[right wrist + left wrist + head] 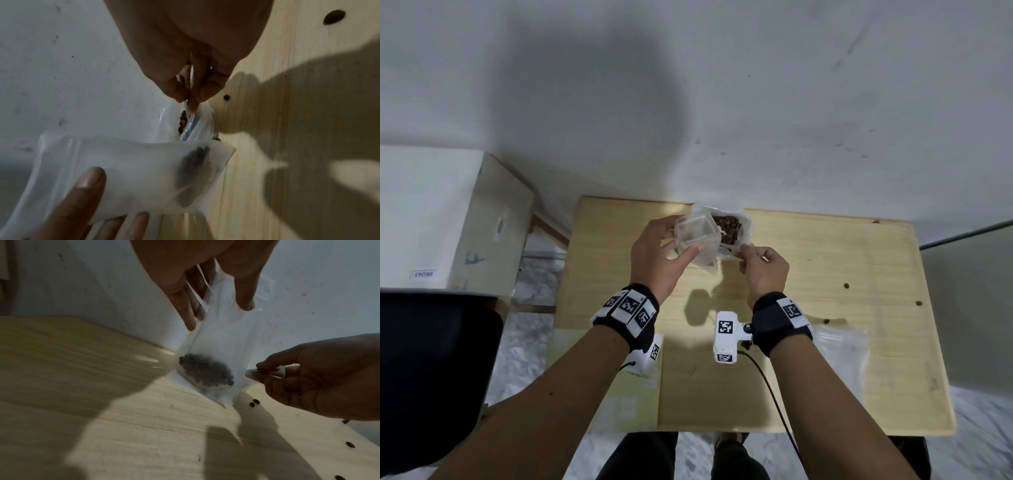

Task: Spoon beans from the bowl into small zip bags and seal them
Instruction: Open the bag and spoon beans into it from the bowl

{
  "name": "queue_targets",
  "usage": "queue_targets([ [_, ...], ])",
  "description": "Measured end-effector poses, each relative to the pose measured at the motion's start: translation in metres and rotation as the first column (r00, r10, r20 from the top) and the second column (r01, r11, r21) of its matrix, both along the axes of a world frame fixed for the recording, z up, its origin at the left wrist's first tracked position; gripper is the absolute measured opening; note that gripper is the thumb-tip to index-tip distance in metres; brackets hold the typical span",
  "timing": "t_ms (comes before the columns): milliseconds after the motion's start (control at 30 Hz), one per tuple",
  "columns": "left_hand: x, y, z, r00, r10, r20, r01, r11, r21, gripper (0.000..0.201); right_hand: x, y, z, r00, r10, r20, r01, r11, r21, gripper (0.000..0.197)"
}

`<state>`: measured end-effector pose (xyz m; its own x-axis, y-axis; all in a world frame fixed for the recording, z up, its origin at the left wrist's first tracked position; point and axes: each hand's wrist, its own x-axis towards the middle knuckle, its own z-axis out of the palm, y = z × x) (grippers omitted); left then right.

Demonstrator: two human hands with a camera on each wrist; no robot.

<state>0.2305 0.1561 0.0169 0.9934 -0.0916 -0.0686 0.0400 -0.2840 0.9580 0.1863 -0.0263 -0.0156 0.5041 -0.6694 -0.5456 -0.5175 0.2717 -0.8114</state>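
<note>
Mid-fill, I reckon. Left hand grips zip bag mouth open, few beans inside. Right hand pinches spoon in bowl, 12 o'clock on table. Next: level scoop into bag.

Bare makeshift workroom: scuffed white wall, plain plywood counter with drilled holes, labelled white box at left of frame.
</note>
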Motion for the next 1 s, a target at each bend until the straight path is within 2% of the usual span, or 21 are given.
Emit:
queue_targets([
  [133, 0.002, 0.0, 0.0, 1.0, -0.002, 0.002, 0.002, 1.0, 0.003, 0.051, 0.002, -0.006, 0.001, 0.994, -0.098, 0.039, 0.093, 0.989, 0.119, 0.015],
  [400, 0.0, 0.003, 0.0, 0.998, -0.024, 0.056, 0.018, 0.995, 0.1, 0.056, -0.008, -0.02, 0.016, 0.981, -0.169, 0.093, 0.161, 0.983, 0.088, 0.017],
  [633, -0.011, 0.004, 0.003, 0.998, -0.015, 0.059, 0.006, 0.99, 0.14, 0.058, -0.019, -0.033, 0.035, 0.977, -0.179, 0.117, 0.173, 0.983, 0.057, 0.017],
  [767, -0.018, 0.004, 0.002, 0.998, -0.018, 0.053, 0.007, 0.977, 0.215, 0.058, -0.023, -0.038, 0.055, 0.973, -0.173, 0.155, 0.168, 0.985, 0.042, 0.019],
  [900, -0.023, 0.002, 0.011, 0.999, -0.04, 0.034, 0.027, 0.946, 0.323, 0.056, -0.025, -0.04, 0.085, 0.956, -0.152, 0.253, 0.146, 0.988, 0.042, 0.018],
  [1000, -0.025, -0.003, 0.017, 0.999, -0.031, 0.026, 0.021, 0.943, 0.331, 0.055, -0.028, -0.039, 0.105, 0.934, -0.118, 0.337, 0.111, 0.993, 0.039, 0.011],
])
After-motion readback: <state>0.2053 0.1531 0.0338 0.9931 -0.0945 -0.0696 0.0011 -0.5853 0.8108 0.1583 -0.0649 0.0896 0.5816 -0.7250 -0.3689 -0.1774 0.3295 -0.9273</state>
